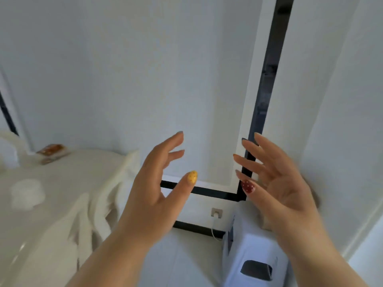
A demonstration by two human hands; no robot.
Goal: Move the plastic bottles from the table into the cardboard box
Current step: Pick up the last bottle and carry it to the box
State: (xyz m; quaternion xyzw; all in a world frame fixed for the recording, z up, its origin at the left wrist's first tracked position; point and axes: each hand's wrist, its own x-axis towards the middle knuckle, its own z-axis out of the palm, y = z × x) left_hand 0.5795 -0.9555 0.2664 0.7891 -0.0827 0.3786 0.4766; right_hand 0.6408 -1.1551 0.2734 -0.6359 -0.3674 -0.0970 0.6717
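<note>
Two bare hands are raised in front of a white panelled wall (124,69), palms turned toward each other and nothing held between them. The left hand (151,193) is seen with its grip spread, fingers fanned and the thumb, tipped with a yellow dotted nail (192,177), pointed toward the gap. The right hand (284,189) is likewise held with fingers splayed, a dark red dotted nail (247,186) shown on its thumb. The two hands are kept apart, neither touching anything.

At lower left a counter (62,204) is covered by a cream cloth that falls in folds at its edge. A blurred pale round object (27,193) is seen resting on it, too soft to identify, and a small orange-brown packet (52,150) lies at its far end by the wall. No plastic bottle or cardboard box can be made out with certainty.

A black strip (267,83) is run down the wall and turned along its base. Below it a wall socket (216,212) is fitted with a white cable, and a white appliance (252,251) with a dark recessed handle stands beneath the right forearm.
</note>
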